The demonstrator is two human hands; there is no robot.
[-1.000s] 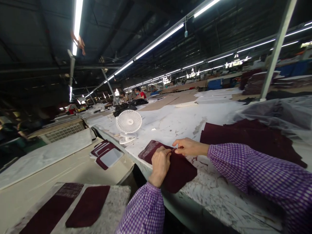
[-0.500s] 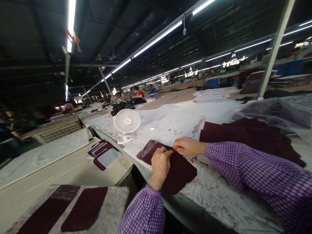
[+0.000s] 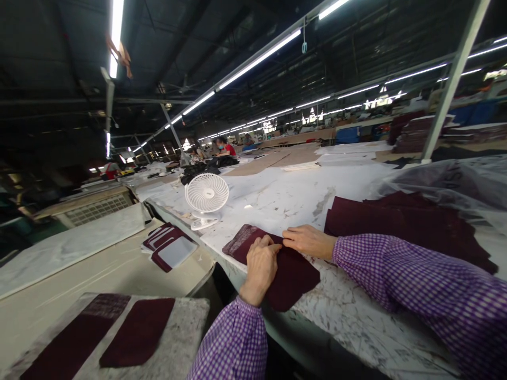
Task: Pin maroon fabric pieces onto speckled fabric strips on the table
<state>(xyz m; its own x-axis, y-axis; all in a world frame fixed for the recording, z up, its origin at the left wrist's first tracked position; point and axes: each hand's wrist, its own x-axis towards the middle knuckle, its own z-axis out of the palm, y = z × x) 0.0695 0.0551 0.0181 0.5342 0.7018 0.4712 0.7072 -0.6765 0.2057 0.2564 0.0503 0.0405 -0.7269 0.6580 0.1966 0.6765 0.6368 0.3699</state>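
Note:
On the near edge of the white table lies a stack of dark maroon fabric pieces [image 3: 291, 277], its near corner hanging past the edge. My left hand [image 3: 261, 264] rests on top of it, fingers bent and closed at the fabric. My right hand [image 3: 307, 240] pinches at the far edge of the same fabric, its fingertips almost touching those of my left. What exactly is between the fingertips is hidden. A faded, whitish band [image 3: 240, 240] runs along the left end of the stack.
A white clip fan [image 3: 206, 195] stands beyond the fabric. More maroon sheets [image 3: 396, 221] lie at right beside clear plastic [image 3: 447, 179]. At left, a lower cream table [image 3: 99, 264] carries maroon-edged panels [image 3: 174, 253] and a grey board [image 3: 186, 322] with two maroon pieces. A person [image 3: 227, 149] sits far back.
The camera view has shifted slightly. Both hands stay at nearly the same spots on the maroon fabric, with only slight finger movement.

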